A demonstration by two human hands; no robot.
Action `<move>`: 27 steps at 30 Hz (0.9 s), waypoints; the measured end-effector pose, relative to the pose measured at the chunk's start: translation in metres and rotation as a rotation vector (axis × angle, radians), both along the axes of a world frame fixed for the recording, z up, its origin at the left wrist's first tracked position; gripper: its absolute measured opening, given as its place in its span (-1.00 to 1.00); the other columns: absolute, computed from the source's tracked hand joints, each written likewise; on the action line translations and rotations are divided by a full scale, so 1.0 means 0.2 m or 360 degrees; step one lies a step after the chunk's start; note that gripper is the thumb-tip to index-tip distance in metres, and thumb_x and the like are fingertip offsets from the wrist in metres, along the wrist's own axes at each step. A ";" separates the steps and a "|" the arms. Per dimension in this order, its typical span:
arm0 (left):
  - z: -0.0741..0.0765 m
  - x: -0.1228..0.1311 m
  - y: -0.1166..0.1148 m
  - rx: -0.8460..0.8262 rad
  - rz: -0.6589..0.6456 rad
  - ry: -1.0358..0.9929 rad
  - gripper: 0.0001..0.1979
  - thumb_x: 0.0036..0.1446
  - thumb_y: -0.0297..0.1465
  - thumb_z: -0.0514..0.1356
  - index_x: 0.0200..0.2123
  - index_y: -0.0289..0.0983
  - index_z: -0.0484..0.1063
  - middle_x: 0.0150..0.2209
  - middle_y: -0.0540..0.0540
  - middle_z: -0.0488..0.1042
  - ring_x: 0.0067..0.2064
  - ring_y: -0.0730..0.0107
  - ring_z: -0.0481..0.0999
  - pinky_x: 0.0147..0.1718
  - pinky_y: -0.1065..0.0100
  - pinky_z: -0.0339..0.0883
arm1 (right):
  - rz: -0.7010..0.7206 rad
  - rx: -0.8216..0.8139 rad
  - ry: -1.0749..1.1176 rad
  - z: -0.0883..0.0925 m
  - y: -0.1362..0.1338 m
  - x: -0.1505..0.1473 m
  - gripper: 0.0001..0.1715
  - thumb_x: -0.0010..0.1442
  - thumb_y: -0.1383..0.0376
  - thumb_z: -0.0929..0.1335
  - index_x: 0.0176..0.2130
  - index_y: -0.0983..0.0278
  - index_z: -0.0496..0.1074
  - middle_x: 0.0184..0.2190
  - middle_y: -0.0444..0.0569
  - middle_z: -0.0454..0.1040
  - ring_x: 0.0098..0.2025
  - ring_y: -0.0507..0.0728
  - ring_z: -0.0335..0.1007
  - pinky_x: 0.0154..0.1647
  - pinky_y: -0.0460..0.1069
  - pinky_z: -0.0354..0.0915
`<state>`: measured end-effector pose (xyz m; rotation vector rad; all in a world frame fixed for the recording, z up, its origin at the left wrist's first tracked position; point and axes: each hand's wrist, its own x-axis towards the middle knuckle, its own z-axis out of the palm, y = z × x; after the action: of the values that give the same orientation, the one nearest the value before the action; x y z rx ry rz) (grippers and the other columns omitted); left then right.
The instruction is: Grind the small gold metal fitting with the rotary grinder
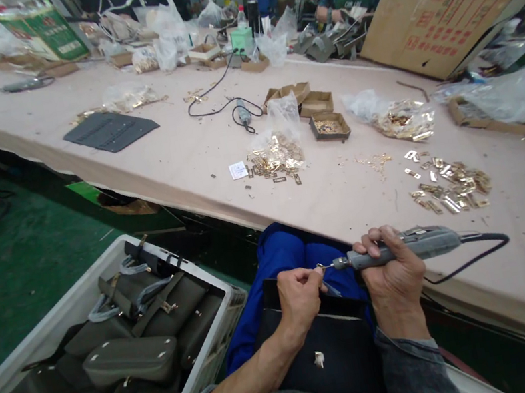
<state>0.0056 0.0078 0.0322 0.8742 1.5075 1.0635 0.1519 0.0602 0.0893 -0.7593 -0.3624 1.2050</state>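
My right hand (391,268) is wrapped round a grey electric screwdriver (416,245), held level with its bit pointing left and its black cord trailing off to the right. At the bit's tip, my left hand (301,298) is closed in a pinch. Something small and metallic shows at those fingertips, too small to name. Beneath both hands a dark handbag (336,339) lies across my lap, with a metal clasp (318,359) on its face.
On the left stands a white crate (217,286) full of dark green handbags (131,358). The table (186,169) bears gold metal pieces (453,183), a bag of gold plates (280,153), small boxes (329,126), another screwdriver (244,113) and a large carton (451,0). A person sits across.
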 end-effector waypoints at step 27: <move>0.02 0.00 0.00 -0.0015 -0.0014 0.0090 -0.61 0.20 -0.20 0.25 -0.57 -0.32 0.60 -0.66 -0.08 0.50 -0.69 0.50 0.30 -0.66 0.45 0.03 | -0.0014 0.0031 -0.0081 0.02 -0.02 -0.01 -0.72 0.02 0.38 0.52 -0.37 0.25 0.34 -0.47 -0.17 0.38 -0.55 -0.04 0.14 -0.44 -0.06 0.28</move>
<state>0.0051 0.0077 0.0356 0.9102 1.5529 1.0319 0.1505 0.0564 0.0925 -0.7750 -0.4117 1.1744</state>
